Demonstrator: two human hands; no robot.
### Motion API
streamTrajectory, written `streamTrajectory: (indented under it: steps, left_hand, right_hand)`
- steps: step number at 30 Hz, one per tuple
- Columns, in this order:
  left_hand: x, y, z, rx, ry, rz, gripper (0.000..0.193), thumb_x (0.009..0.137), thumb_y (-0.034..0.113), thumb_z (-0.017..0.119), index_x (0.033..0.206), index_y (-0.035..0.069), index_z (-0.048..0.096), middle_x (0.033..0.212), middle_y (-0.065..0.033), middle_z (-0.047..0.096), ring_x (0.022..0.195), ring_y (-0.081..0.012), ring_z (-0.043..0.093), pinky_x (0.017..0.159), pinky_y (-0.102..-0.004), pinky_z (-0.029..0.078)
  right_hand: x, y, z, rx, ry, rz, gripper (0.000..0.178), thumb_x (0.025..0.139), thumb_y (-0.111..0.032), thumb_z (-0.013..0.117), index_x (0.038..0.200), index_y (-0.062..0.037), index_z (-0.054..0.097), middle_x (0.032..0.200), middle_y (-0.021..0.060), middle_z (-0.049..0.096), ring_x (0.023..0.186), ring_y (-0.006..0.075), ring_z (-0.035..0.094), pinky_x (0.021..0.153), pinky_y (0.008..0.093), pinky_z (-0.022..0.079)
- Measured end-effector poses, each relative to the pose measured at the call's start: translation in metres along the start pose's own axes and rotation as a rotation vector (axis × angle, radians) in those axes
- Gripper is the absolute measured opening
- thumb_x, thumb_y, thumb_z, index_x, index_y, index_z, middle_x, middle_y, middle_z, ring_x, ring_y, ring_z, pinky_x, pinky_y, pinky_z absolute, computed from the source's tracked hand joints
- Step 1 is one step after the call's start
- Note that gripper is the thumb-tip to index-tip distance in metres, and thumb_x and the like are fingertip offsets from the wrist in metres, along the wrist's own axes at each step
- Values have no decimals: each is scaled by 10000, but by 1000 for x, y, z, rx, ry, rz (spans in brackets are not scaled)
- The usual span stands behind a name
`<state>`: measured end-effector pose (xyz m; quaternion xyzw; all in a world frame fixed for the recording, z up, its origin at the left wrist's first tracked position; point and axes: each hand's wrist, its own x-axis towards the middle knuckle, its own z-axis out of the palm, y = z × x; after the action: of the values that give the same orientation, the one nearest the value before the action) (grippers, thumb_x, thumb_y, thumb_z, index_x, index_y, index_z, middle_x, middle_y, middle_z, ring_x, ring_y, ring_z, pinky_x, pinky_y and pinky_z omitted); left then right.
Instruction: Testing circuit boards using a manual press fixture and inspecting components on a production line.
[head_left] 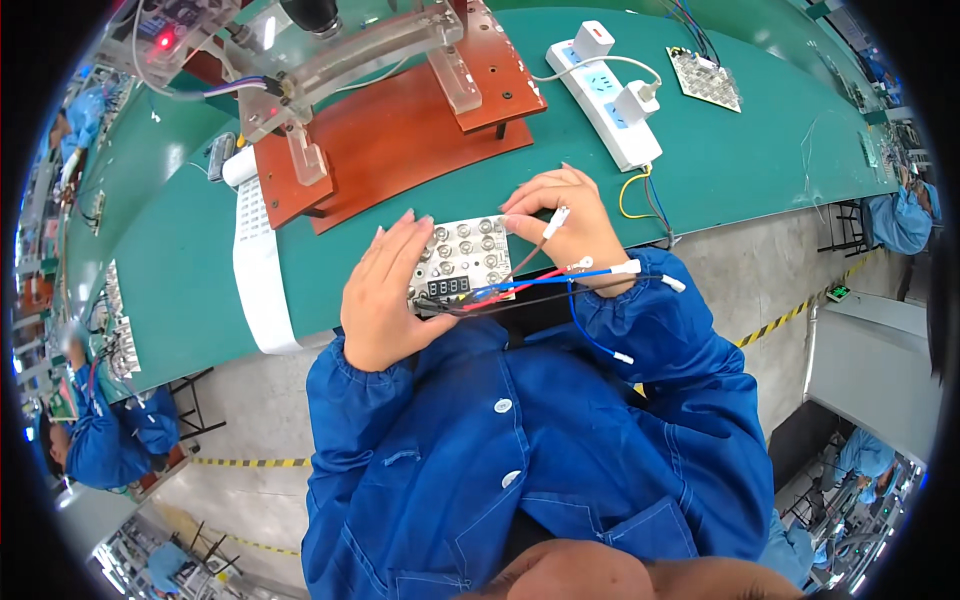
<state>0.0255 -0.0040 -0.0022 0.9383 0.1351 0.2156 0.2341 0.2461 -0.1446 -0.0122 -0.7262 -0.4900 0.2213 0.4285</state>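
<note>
A white circuit board (458, 246) with rows of round metal coils and a small dark digit display (448, 287) is held in front of my chest, near the table's edge. My left hand (385, 295) grips its left side, fingers along the edge and thumb by the lower edge. My right hand (568, 222) holds the upper right corner between thumb and fingers. From the board's lower part, red, blue and dark wires (545, 284) with pale end connectors run right, across my right wrist. One white connector (556, 222) lies against the back of my right hand.
Ahead stands a red-brown fixture (400, 150) with clear plastic arms. A white power strip (605, 100) with plugs lies right of it, and another wired board (704, 79) farther right. White label paper (262, 280) hangs over the green table's (740, 160) front edge. Other people work at both sides.
</note>
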Motion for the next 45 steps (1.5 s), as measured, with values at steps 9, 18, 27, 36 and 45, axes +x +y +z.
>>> streamTrajectory:
  steps: [9, 18, 27, 36, 45]
  left_hand:
    - [0, 1, 1, -5, -9, -32, 852, 588, 268, 908, 1344, 25, 601, 1330, -150, 647, 1306, -345, 583, 1095, -523, 454]
    - [1, 2, 0, -15, -7, -36, 831, 582, 250, 896, 1331, 27, 612, 1324, -143, 653, 1303, -341, 588, 1095, -517, 458]
    - [3, 0, 2, -41, -21, -33, 805, 595, 248, 896, 1320, 31, 619, 1314, -149, 658, 1305, -341, 587, 1101, -520, 451]
    - [1, -1, -6, -121, -58, -56, 818, 617, 227, 893, 1348, 27, 586, 1382, -154, 617, 1354, -344, 538, 1141, -508, 414]
    - [-21, 35, -38, -88, -63, -74, 257, 749, 156, 785, 984, 68, 733, 935, -106, 573, 797, -292, 604, 706, -442, 501]
  right_hand:
    - [-5, -4, 12, -101, 87, -47, 75, 811, -188, 802, 796, -125, 765, 958, -42, 742, 1095, 167, 591, 1193, 479, 212]
    - [-8, -5, 19, -164, 182, -104, 84, 781, -186, 820, 810, -128, 766, 938, -22, 736, 1028, 202, 620, 1161, 500, 282]
    - [-18, 6, 16, -206, 235, -247, 243, 746, -206, 837, 966, -145, 757, 1042, 40, 719, 1076, 274, 625, 1043, 490, 433]
    - [-25, -6, 18, -413, 210, -376, 326, 885, -137, 629, 1191, -96, 734, 1403, 203, 581, 1247, 417, 539, 1042, 492, 431]
    - [-25, -7, 23, -407, 216, -303, 346, 859, -153, 676, 1185, -46, 717, 1349, 177, 616, 1217, 398, 563, 1019, 477, 438]
